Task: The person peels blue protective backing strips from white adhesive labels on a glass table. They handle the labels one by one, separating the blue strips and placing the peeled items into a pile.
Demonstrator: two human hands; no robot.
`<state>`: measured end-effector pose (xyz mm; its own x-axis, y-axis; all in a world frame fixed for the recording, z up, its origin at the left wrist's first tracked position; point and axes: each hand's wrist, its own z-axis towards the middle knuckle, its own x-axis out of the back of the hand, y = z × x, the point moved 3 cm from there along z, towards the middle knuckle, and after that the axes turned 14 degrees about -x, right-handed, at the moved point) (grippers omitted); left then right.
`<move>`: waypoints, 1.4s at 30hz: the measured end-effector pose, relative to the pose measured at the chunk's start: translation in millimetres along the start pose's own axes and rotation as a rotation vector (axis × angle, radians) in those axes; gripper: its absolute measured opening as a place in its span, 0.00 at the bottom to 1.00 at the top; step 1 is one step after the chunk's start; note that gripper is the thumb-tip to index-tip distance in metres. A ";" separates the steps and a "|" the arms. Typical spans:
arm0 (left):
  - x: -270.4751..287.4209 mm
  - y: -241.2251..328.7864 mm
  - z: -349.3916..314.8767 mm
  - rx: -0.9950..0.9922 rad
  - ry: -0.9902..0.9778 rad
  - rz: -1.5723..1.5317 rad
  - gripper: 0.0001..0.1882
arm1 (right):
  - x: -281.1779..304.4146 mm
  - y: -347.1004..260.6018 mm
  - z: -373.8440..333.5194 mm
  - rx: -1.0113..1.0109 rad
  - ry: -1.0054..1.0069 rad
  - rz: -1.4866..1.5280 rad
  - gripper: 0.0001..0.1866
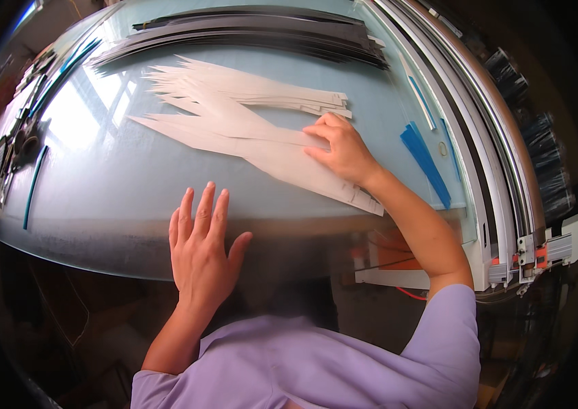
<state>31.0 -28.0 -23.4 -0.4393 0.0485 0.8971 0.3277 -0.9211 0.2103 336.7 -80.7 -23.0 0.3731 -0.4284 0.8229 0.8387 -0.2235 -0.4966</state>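
On the glass-like table (98, 191), long white paper pieces with pointed left ends lie in overlapping layers. My right hand (340, 146) is at the right part of the pile, its thumb and bent fingers closed on the edge of a white paper piece (251, 119). Another white paper piece (302, 174) slants below it toward the table's near edge. Behind is a fanned stack of similar white strips (261, 88). My left hand (201, 238) hovers over or rests on the near edge, fingers spread, holding nothing; contact with the surface is hard to tell.
Across the far side lies a stack of long dark strips (248, 34). Blue strips (425, 163) lie right of my right hand, beside a metal rail (486, 136) along the table's right edge. Tools and a dark strip (35, 187) sit at the left.
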 end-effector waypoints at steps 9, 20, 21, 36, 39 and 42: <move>-0.4 0.4 -6.4 -0.031 0.069 0.005 0.32 | -8.3 -17.3 0.6 0.058 -0.022 -0.084 0.08; -2.3 -2.9 -9.1 -0.052 0.155 -0.002 0.36 | -0.8 -37.2 4.8 0.132 0.282 -0.258 0.01; 0.3 -2.2 -8.7 -0.057 0.196 -0.023 0.37 | 3.9 -47.4 2.9 0.201 0.385 -0.306 0.01; 7.4 0.8 -29.2 -0.198 0.172 -0.138 0.14 | 10.6 -67.5 -200.7 -0.141 0.484 -0.199 0.16; 7.2 7.5 -26.1 -0.194 0.175 -0.167 0.13 | 32.5 -22.0 -227.6 -0.268 0.596 -0.277 0.11; -2.1 17.5 -15.6 -0.230 0.198 -0.212 0.11 | 50.2 -1.8 -236.2 -0.317 0.610 -0.331 0.09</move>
<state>24.6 -50.2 -27.6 -0.6382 0.1920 0.7455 0.0257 -0.9625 0.2699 260.3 -308.6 -46.0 -0.2405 -0.6823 0.6904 0.6801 -0.6259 -0.3816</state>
